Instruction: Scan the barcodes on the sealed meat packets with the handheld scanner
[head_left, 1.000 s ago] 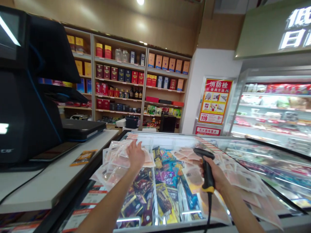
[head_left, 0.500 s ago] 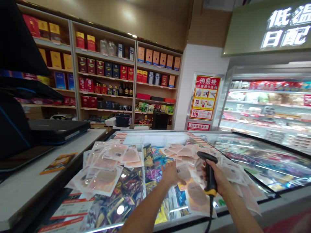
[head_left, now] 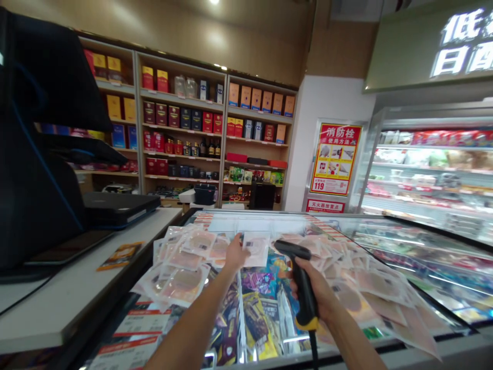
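My left hand [head_left: 235, 253] grips the left edge of a flat clear packet [head_left: 259, 250] with a pale round item and a small label, raised over the freezer glass. My right hand [head_left: 314, 285] is wrapped round the handle of a black and yellow barcode scanner [head_left: 304, 288], its head toward that packet. To the left lies a loose pile of similar packets [head_left: 185, 282]. More flat packets [head_left: 358, 285] spread over the glass on the right, partly behind my right hand.
Under the glass of the chest freezer are colourful ice-cream wrappers [head_left: 260, 329]. A white counter [head_left: 73, 295] at left bears a dark screen [head_left: 57, 77] and an orange sachet [head_left: 121, 255]. Shelves of boxes [head_left: 181, 118] stand behind, a lit fridge [head_left: 431, 169] at right.
My left hand has picked up a packet from the right side and carried it left. The scanner in my right hand has moved left toward it. The view has shifted slightly.
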A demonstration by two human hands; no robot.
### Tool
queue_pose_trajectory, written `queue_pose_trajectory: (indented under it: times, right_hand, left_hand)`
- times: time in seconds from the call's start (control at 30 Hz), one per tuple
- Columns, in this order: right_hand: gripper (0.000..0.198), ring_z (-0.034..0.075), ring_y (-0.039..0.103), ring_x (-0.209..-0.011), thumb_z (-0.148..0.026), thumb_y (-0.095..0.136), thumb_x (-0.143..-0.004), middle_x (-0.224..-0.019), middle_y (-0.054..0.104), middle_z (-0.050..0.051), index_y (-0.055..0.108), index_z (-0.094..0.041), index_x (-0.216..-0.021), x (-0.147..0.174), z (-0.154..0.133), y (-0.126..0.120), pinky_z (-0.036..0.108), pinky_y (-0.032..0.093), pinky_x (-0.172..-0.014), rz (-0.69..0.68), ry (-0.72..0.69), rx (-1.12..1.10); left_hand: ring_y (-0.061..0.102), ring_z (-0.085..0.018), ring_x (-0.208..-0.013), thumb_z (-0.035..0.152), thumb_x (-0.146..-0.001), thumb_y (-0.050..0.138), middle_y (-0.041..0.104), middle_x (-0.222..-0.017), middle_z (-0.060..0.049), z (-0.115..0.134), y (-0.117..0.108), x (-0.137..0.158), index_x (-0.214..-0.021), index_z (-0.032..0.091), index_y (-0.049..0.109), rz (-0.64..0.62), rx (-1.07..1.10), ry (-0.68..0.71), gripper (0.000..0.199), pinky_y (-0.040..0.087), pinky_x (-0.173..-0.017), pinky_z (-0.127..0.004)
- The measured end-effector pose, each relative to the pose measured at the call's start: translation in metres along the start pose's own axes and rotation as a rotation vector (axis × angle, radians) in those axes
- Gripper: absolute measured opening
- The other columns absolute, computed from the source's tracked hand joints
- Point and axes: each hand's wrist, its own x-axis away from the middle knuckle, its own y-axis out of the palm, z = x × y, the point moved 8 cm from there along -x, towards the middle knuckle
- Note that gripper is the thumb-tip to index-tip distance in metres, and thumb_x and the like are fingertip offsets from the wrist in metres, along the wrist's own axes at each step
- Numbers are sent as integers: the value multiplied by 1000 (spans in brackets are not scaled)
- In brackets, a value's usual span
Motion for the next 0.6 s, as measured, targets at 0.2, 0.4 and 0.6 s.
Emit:
queue_pose_trajectory:
  times: [0.2,0.4,0.6]
  right_hand:
    - [26,6,44,-36,-40,50,-65,-54,55,-1,51,-15,-72,0,20,54,18,37,-32,-122,64,19]
    - [29,6,44,-35,-42,52,-63,-54,54,-2,50,-15,-73,1,23,69,18,37,-32,-137,71,42]
    - [26,6,45,-34,-40,51,-63,-53,54,-2,50,-15,-71,-5,14,67,18,37,-31,-122,37,42]
  left_hand:
    - [54,-14,-72,15,-56,56,58,-80,-5,-28,-44,-8,-117,11,32,139,-39,-77,66,37,-61,-21]
    - [53,-13,-70,15,-57,55,57,-77,-3,-43,-68,-7,-117,13,32,225,-54,-100,64,37,-60,-20]
    - [53,-17,-76,9,-58,49,55,-80,-6,-52,-97,-3,-117,13,31,308,-54,-91,62,38,-66,-25]
